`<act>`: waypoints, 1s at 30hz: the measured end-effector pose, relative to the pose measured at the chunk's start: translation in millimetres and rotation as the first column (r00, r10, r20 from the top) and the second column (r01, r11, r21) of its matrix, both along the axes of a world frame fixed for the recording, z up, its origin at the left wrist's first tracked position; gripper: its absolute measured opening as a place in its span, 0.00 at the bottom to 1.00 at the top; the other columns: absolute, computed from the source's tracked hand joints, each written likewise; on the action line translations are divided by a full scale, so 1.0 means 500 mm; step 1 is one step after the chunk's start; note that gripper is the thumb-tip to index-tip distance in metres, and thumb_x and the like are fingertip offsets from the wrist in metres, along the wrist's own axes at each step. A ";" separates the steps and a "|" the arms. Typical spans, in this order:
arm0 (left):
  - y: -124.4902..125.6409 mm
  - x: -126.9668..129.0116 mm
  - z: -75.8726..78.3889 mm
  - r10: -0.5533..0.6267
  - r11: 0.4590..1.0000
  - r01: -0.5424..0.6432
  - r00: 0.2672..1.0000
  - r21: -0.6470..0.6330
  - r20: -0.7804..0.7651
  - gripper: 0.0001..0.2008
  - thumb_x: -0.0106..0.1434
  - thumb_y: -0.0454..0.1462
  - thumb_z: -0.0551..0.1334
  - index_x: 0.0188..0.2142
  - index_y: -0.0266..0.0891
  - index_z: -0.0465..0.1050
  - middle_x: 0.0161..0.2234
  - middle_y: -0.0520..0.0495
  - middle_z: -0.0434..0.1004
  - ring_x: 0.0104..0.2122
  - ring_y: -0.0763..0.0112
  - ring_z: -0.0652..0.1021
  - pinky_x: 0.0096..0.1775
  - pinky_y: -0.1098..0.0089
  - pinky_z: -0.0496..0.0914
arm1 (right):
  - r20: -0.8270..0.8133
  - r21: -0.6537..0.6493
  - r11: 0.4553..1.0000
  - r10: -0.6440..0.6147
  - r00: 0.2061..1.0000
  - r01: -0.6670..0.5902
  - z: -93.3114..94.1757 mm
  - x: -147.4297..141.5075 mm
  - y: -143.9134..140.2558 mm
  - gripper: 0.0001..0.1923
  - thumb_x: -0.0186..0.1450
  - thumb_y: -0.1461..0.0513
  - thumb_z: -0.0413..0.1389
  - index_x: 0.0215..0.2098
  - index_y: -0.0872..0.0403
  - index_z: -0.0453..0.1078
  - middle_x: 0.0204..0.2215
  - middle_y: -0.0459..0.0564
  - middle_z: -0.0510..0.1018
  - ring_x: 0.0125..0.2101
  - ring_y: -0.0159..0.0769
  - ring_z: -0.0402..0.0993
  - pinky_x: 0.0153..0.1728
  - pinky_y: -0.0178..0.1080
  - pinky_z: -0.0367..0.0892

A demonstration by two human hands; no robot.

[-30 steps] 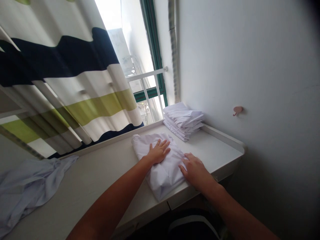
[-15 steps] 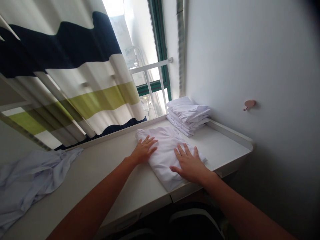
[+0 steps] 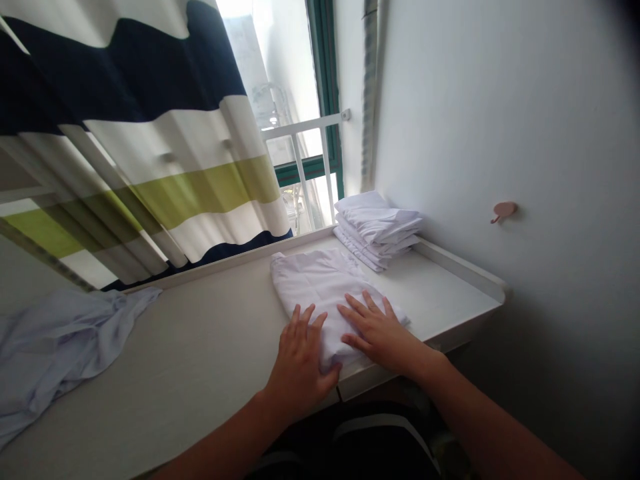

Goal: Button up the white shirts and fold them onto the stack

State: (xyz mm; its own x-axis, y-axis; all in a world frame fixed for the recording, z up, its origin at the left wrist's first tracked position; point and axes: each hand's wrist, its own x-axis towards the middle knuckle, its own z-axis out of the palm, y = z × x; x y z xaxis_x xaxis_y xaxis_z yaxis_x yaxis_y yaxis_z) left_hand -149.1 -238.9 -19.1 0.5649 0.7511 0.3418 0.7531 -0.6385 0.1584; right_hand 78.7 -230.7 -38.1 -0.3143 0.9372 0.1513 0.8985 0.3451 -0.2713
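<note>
White desk (image 3: pixel 200 360) with a raised lip along the back, shoved into the corner by the window, that's where I'm working. My left hand (image 3: pixel 299 360) lies flat and spread out, palm down, on the near left corner of the folded white cotton garment (image 3: pixel 320 283), with the thumb side hanging over the near edge, not really gripping anything. My right hand (image 3: pixel 376 328) is flat too, fingers fanned, pressing on the near right part of the same garment. So both palms are just lying on the cloth, nothing pinched. The garment sits close to the front edge of the desk, toward the right end.

Just behind it, in the back right corner against the wall, there's a stack of folded white clothes (image 3: pixel 376 228). Way off on the left end lies a crumpled pale blue shirt (image 3: pixel 60 347). Behind the desk hangs a curtain with navy, white and lime stripes (image 3: pixel 130 153), and a small pink wall hook (image 3: pixel 503 211) is stuck on the wall at right.
</note>
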 end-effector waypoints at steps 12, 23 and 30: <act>-0.037 -0.014 -0.052 0.135 0.985 -0.152 0.973 -0.080 -0.185 0.39 0.56 0.28 0.52 0.68 0.47 0.55 0.71 0.50 0.45 0.70 0.56 0.48 0.65 0.48 0.55 | 0.099 -0.019 0.999 -0.044 0.994 0.046 -0.034 0.020 -0.010 0.40 0.69 0.41 0.45 0.72 0.48 0.45 0.71 0.57 0.45 0.69 0.64 0.32 0.56 0.79 0.33; 0.111 -0.027 0.095 0.072 0.992 -0.085 0.989 -0.098 -0.127 0.26 0.71 0.52 0.48 0.62 0.49 0.65 0.67 0.44 0.60 0.67 0.56 0.60 0.67 0.47 0.43 | 0.082 0.145 0.987 -0.086 0.993 0.073 0.039 -0.057 0.046 0.39 0.69 0.40 0.43 0.70 0.51 0.53 0.71 0.60 0.47 0.70 0.63 0.34 0.61 0.72 0.29; 0.312 -0.056 0.008 0.160 0.940 -0.225 0.955 -0.258 -0.251 0.38 0.68 0.59 0.46 0.71 0.46 0.45 0.73 0.44 0.37 0.71 0.51 0.39 0.65 0.39 0.37 | 0.132 0.045 0.985 -0.169 0.977 0.165 -0.037 -0.037 0.076 0.47 0.67 0.37 0.44 0.73 0.55 0.43 0.71 0.64 0.39 0.70 0.63 0.29 0.63 0.68 0.30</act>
State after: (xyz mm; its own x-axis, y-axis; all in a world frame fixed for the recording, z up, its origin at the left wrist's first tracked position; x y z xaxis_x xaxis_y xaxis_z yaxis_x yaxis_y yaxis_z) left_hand -176.9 -82.8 -15.2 0.4366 0.8995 -0.0166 0.8936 -0.4315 0.1236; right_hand 60.0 -192.7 -56.6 -0.1735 0.9733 0.1504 0.9717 0.1940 -0.1348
